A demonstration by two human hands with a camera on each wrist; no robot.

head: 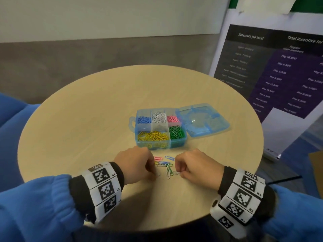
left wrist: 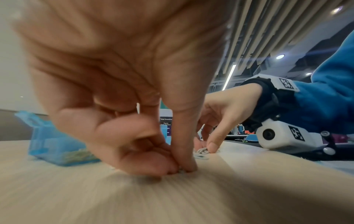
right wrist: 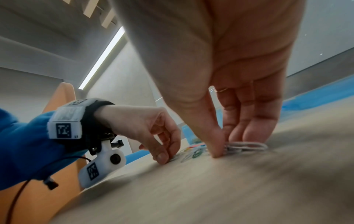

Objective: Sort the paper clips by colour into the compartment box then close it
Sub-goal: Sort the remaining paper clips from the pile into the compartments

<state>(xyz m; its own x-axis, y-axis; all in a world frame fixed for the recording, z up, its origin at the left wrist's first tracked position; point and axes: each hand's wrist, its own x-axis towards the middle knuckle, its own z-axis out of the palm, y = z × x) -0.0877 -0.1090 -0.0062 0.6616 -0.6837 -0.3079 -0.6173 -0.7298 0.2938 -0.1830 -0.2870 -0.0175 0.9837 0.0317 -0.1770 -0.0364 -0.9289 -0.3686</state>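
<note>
We are working at a round tabletop point(head: 78, 123) whose near edge is curving just under our wrists, and wide bare wood is lying to the left and far side of the box point(head: 160, 144). The box is sitting a little right of centre, well in from every edge, with its lid point(head: 203, 119) lying flat on the tabletop to its right. A poster board point(head: 272, 72) is standing beyond the tabletop's right edge.

From the head view we are seeing blue, white and pink clips in the box's back row, yellow and green ones in front. The loose clips point(head: 165, 165) are lying in a small cluster between our hands, nearer to us than the box and apart from it.

Our left hand point(head: 135, 165) is curling down with thumb and forefinger pressing together on a pale clip point(left wrist: 181, 171) at the tabletop; the left wrist view is showing that pinch close up, while the head view is hiding it behind the knuckles. Our right hand point(head: 196, 167) is pinching white clips point(right wrist: 247, 146) against the wood, thumb on one side and fingers on the other; the right wrist view is showing several of them stacked, where the head view is giving only a small glint at the fingertips. Both wrist views are blurring the box into a blue patch.
</note>
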